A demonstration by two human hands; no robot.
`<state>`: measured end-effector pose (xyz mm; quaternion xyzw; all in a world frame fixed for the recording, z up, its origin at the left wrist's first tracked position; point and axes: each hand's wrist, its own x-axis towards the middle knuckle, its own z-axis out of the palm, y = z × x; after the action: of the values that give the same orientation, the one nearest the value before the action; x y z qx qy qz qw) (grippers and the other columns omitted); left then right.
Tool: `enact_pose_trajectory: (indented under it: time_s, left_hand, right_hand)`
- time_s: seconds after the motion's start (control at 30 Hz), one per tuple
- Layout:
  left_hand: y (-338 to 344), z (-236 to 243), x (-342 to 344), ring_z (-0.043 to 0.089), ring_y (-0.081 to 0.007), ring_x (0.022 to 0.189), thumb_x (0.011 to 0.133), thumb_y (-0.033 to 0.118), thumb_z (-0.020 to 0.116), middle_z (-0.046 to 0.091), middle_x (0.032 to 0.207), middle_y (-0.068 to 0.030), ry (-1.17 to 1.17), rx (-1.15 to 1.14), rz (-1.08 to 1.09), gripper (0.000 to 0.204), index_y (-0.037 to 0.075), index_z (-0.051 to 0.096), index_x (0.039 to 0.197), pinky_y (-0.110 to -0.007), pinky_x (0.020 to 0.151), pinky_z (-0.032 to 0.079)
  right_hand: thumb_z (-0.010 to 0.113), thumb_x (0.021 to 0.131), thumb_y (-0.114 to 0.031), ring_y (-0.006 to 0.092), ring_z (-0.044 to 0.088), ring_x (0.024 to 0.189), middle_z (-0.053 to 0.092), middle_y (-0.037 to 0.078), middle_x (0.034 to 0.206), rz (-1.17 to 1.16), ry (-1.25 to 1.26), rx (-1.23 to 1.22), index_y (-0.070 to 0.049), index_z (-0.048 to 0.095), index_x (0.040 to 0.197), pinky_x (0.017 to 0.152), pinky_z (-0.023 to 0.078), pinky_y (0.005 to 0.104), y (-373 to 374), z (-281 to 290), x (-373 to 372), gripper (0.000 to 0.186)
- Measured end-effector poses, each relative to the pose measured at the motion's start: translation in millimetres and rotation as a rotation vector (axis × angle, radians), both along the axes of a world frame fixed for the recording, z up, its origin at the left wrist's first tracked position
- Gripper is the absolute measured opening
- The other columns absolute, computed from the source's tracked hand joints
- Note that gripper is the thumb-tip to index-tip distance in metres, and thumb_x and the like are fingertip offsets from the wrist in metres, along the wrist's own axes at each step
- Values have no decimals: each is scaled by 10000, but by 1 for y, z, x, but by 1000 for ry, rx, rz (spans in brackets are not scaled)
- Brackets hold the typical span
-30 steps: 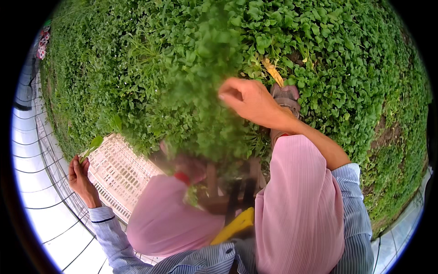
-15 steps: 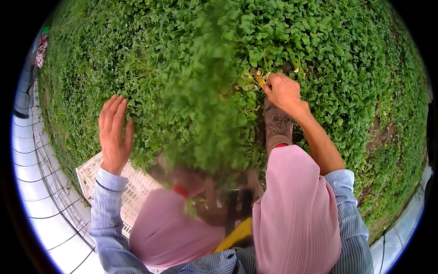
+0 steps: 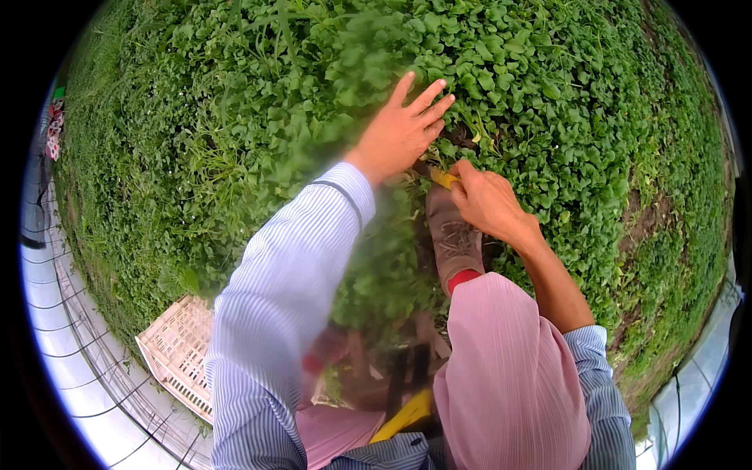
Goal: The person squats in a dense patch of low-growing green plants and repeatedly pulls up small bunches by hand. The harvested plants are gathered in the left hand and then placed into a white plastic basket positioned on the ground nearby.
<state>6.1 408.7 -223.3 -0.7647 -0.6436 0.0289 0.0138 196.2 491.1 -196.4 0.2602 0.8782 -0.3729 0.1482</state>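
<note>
My left hand [image 3: 403,129] reaches forward over the low green leafy plants [image 3: 501,55], its fingers stretched out and spread, holding nothing. Closer to me on the right, my right hand [image 3: 492,202] is closed around the yellow handle of a knife [image 3: 443,178]. A dark, narrow blade points from the handle toward the stems below my left hand; its tip is hidden among leaves. Some yellowish stems and a bit of dark soil show beside the two hands. Right under the knife is my brown laced shoe [image 3: 456,239].
A pale perforated plastic crate [image 3: 178,345] stands at my lower left. Dense plants cover the ground around me, with a bare soil patch [image 3: 646,219] on the right. Pale sheeting [image 3: 59,313] with dark lines runs along the left edge. A blur obscures the middle.
My left hand has swung from the left side across to the plants beside the knife. My right hand has drawn back slightly toward me, still gripping the handle, and more of the knife shows.
</note>
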Motion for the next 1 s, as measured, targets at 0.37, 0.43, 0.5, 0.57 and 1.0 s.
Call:
enact_pose_trajectory:
  time_s: [0.37, 0.43, 0.5, 0.57, 1.0]
  left_hand:
    - [-30, -3, -102, 246, -283, 1430, 933, 315, 593, 322, 1524, -56, 180, -145, 376, 485, 256, 473, 1399, -561, 1163, 181]
    - [-37, 0, -96, 255, -283, 1426, 930, 304, 599, 342, 1512, -57, 178, -160, 407, 495, 251, 465, 1404, -564, 1160, 187]
    - [-36, 6, -90, 294, -278, 1402, 908, 283, 623, 375, 1484, -56, 220, -105, 354, 481, 213, 499, 1367, -557, 1158, 197]
    - [-32, 12, -81, 335, -270, 1369, 880, 261, 648, 403, 1454, -57, 202, -38, 253, 465, 178, 534, 1323, -547, 1155, 213]
    - [31, -19, -49, 445, -253, 1190, 787, 160, 592, 579, 1175, -95, 171, -165, -18, 199, 52, 674, 933, -403, 1005, 350]
  right_hand:
    - [479, 908, -55, 376, 560, 616, 563, 209, 664, -222, 110, -187, 10, 470, 1090, 593, 409, 466, 21, 0, 0, 193]
    - [480, 902, -51, 451, 554, 651, 558, 248, 664, -154, 135, -159, 18, 436, 1074, 620, 409, 514, 21, -6, -13, 191]
    - [484, 894, -47, 460, 562, 665, 564, 258, 671, -143, 140, -26, 26, 436, 1067, 628, 409, 528, 33, -21, -23, 194]
    - [489, 882, -40, 479, 567, 685, 576, 275, 689, -170, 122, 85, 38, 438, 1060, 639, 407, 546, 42, -27, -25, 200]
    - [467, 898, -57, 439, 614, 731, 610, 286, 762, -295, 148, -111, 91, 536, 1108, 683, 450, 489, 48, -11, -16, 265]
